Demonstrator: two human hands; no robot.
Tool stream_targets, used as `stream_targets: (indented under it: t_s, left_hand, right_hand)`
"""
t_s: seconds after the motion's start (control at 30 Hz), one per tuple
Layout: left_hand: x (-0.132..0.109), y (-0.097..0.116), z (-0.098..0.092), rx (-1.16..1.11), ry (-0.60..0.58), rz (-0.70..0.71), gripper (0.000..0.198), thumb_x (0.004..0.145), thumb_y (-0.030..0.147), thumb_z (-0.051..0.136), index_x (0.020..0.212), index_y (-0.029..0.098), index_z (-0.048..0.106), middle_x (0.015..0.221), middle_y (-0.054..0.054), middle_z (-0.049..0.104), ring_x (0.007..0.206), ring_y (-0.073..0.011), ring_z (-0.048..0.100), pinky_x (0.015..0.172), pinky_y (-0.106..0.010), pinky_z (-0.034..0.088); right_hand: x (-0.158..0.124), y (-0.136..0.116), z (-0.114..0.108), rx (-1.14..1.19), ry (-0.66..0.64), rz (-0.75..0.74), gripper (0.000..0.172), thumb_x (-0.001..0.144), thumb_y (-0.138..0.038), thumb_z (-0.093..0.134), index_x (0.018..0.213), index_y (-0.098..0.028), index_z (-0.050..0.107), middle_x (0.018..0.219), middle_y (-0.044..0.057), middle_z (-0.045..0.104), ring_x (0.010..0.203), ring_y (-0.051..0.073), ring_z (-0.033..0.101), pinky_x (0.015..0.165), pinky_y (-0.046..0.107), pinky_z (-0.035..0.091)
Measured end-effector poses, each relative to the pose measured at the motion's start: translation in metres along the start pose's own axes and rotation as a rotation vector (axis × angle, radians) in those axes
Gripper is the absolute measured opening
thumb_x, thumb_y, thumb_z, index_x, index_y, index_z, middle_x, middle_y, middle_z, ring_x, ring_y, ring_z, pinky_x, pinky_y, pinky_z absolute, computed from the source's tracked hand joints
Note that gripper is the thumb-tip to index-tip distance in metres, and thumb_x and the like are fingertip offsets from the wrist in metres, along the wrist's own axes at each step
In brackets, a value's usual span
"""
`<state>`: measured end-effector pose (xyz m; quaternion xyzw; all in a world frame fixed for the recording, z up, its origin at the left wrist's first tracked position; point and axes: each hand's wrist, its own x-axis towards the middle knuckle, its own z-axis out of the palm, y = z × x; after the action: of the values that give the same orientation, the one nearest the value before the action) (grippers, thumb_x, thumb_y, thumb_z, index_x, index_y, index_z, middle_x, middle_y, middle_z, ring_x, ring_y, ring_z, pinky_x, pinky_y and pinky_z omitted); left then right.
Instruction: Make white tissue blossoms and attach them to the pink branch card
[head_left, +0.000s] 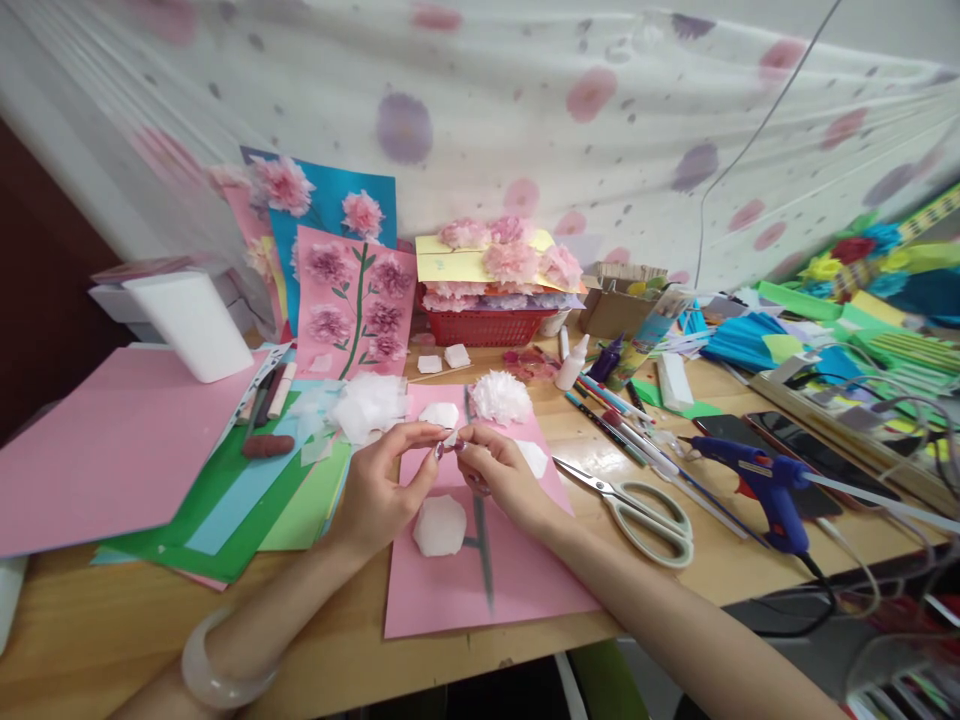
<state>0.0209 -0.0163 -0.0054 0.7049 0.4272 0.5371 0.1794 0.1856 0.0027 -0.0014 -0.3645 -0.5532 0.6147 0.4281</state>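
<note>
Over a pink sheet of paper [435,610], my left hand [386,490] and my right hand [502,475] meet, fingertips pinched on a small piece of white tissue paper [450,438]. A grey-green stem is painted down the sheet. Flat white tissue paper pieces lie on it: one at the lower left [440,526], one just beyond my fingers [439,413], and one [532,458] partly behind my right hand. A fluffy white paper flower [501,397] sits near the sheet's top. Loose white tissue [369,405] is heaped beyond my left hand.
Scissors [637,515] and a blue glue gun [757,480] lie to the right, with pens and brushes [622,425] near a white glue bottle [573,364]. Coloured paper [247,520] is stacked left. Behind stand a pink flower picture [352,300] and a red basket [487,326].
</note>
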Motion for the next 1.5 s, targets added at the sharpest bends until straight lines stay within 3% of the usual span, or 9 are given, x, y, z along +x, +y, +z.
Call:
stream_targets:
  t_s: [0.2,0.4,0.63,0.9,1.07,1.13,1.23,1.3,1.5]
  left_hand:
    - [0.003,-0.003,0.002,0.012,-0.035,-0.007,0.016,0.085,0.02,0.062,0.096,0.021,0.073,0.098,-0.003,0.077,0.092,-0.0173,0.071,0.085,-0.027,0.056]
    - [0.001,-0.008,0.002,-0.05,-0.027,-0.253,0.015,0.09,0.032,0.058,0.089,0.02,0.067,0.087,-0.002,0.073,0.083,-0.017,0.068,0.077,-0.026,0.053]
    - [0.007,-0.012,0.003,-0.134,0.137,-0.395,0.022,0.089,0.04,0.054,0.09,0.019,0.06,0.083,-0.002,0.068,0.079,-0.0171,0.065,0.072,-0.027,0.052]
    - [0.031,-0.065,-0.022,0.04,0.285,-0.355,0.027,0.081,0.042,0.056,0.088,0.016,0.063,0.074,-0.003,0.067,0.063,-0.018,0.065,0.06,-0.031,0.055]
    - [0.037,-0.058,-0.036,0.205,0.4,-0.215,0.022,0.079,0.033,0.062,0.094,0.017,0.067,0.103,-0.009,0.066,0.107,-0.0259,0.06,0.099,-0.042,0.048]
    - [0.034,-0.041,-0.031,0.212,0.322,-0.118,0.021,0.083,0.031,0.059,0.096,0.019,0.069,0.108,-0.007,0.067,0.113,-0.0246,0.059,0.105,-0.041,0.044]
    - [0.025,-0.018,-0.017,0.119,0.004,-0.031,0.019,0.086,0.029,0.059,0.099,0.021,0.072,0.102,-0.006,0.074,0.101,-0.0226,0.067,0.094,-0.039,0.053]
    - [0.019,-0.011,-0.009,0.052,-0.105,-0.02,0.017,0.085,0.026,0.063,0.097,0.021,0.074,0.1,-0.007,0.076,0.098,-0.0226,0.07,0.089,-0.038,0.055]
    - [0.011,-0.007,-0.004,-0.033,-0.055,-0.09,0.018,0.079,0.025,0.073,0.096,0.021,0.075,0.098,-0.006,0.078,0.092,-0.022,0.072,0.081,-0.033,0.058]
  right_hand:
    - [0.002,0.008,-0.005,-0.149,0.035,-0.097,0.028,0.084,-0.046,0.062,0.08,-0.019,0.062,0.057,-0.007,0.039,0.052,0.009,0.033,0.051,0.025,0.026]
    - [0.0,0.005,-0.002,-0.23,0.045,-0.115,0.022,0.083,-0.04,0.062,0.078,-0.019,0.064,0.068,-0.003,0.051,0.062,0.011,0.041,0.06,0.026,0.03]
    - [-0.001,0.005,-0.001,-0.229,0.052,-0.066,0.017,0.08,-0.035,0.061,0.074,-0.019,0.062,0.065,-0.003,0.05,0.061,0.012,0.042,0.06,0.026,0.031]
    - [0.001,0.008,-0.002,-0.227,0.039,-0.033,0.017,0.079,-0.035,0.061,0.074,-0.02,0.062,0.06,-0.004,0.045,0.061,0.013,0.043,0.059,0.026,0.031]
    - [0.001,0.012,-0.001,-0.188,0.039,-0.004,0.018,0.08,-0.037,0.062,0.076,-0.019,0.063,0.054,-0.006,0.037,0.053,0.01,0.034,0.052,0.025,0.025]
    - [0.001,0.013,0.0,-0.149,0.046,0.025,0.02,0.079,-0.039,0.064,0.078,-0.019,0.064,0.052,-0.007,0.035,0.049,0.009,0.03,0.05,0.025,0.022]
    - [0.004,0.01,0.0,-0.053,0.065,0.089,0.025,0.076,-0.043,0.066,0.078,-0.019,0.063,0.048,-0.009,0.035,0.045,0.008,0.027,0.046,0.024,0.019]
    - [0.005,0.004,-0.001,-0.002,0.073,0.094,0.025,0.075,-0.043,0.066,0.077,-0.019,0.061,0.048,-0.009,0.036,0.044,0.008,0.027,0.045,0.024,0.018]
    - [0.006,-0.015,-0.005,-0.016,0.007,0.05,0.022,0.077,-0.038,0.065,0.077,-0.017,0.063,0.05,-0.008,0.038,0.046,0.007,0.026,0.046,0.024,0.019]
